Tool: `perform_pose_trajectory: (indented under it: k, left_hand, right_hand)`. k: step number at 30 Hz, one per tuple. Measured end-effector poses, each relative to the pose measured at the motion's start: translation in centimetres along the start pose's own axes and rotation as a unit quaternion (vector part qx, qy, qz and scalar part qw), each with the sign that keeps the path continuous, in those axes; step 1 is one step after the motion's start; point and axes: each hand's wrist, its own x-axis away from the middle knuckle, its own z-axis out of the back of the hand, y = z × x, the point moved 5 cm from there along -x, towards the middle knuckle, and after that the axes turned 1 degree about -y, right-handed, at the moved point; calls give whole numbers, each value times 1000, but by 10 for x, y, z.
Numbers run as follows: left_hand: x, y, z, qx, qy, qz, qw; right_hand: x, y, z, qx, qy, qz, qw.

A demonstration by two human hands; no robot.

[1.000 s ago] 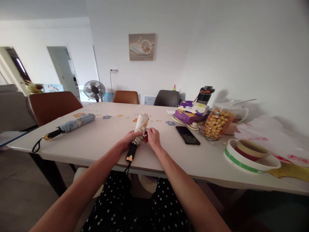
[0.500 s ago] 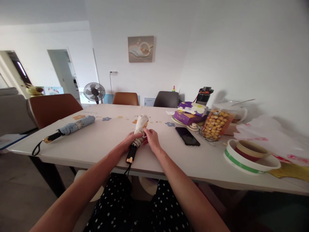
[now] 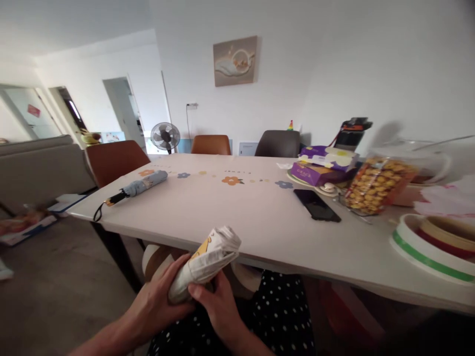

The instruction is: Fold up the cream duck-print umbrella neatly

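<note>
A folded white umbrella with a yellow print is tilted over my lap, its wrapped canopy end pointing up and away by the table's front edge. My left hand is wrapped round its near part from the left. From the right and below, my right hand grips it too, thumb pressed on the cloth. The umbrella's handle is hidden behind my hands. On the table's left side lies a second folded umbrella, blue, with a black handle and wrist strap.
A black phone lies on the white table. To its right stand purple tissue boxes, a plastic jar of round snacks and a white-and-green bowl. Chairs stand behind the table.
Both hands have drawn the white umbrella off the tabletop, back toward my body and over my lap. The view has turned left. The blue umbrella still lies in its place.
</note>
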Motion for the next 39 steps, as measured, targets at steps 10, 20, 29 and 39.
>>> perform_pose_trajectory:
  k: [10, 20, 29, 39]
  left_hand:
    - [117, -118, -20, 41, -47, 321, 945]
    - [147, -168, -45, 40, -49, 342, 938]
    - [129, -201, -34, 77, -93, 400, 908]
    - [154, -214, -57, 277, -127, 457, 836]
  right_hand:
    - [2, 86, -66, 32, -165, -192, 967]
    - [-3, 158, -83, 15, -212, -435, 875]
    - [-24, 167, -77, 2, -116, -404, 907]
    - [-26, 166, -63, -38, -89, -392, 915]
